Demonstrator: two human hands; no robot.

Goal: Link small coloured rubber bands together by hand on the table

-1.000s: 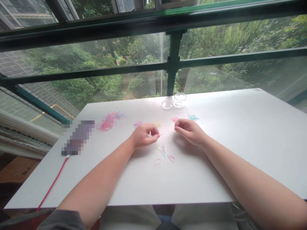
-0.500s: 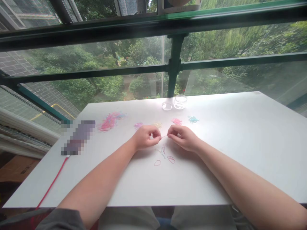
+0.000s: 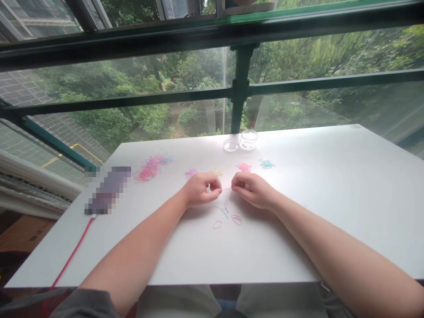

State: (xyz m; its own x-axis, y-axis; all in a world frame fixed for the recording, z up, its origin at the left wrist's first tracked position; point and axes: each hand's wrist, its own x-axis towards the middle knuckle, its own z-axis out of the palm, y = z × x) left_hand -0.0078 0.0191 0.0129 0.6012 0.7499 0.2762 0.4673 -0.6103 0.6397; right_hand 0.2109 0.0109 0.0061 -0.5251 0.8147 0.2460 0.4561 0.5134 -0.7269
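Note:
Between my two hands a thin pink rubber band [image 3: 226,189] is stretched nearly level above the white table. My left hand [image 3: 203,190] pinches its left end between thumb and fingertips. The other end is pinched in my right hand [image 3: 251,189]. Just below the hands lie several loose rubber bands [image 3: 236,220] in pink, red and grey-blue, with a single pink loop [image 3: 217,225] at the left. Behind the hands are small piles of bands: purple [image 3: 191,172], yellow [image 3: 217,172], pink [image 3: 244,167] and teal [image 3: 266,164].
A larger mixed pile of bands [image 3: 153,168] lies at the left. A clear round jar [image 3: 249,140] and its lid [image 3: 231,146] stand near the table's far edge. At the left, a pixelated dark object [image 3: 107,192] has a red cable [image 3: 73,251]. Green-framed windows rise behind.
My hands have moved slightly apart, and the pink rubber band between them is drawn longer and straighter. The loose bands and piles stay where they were.

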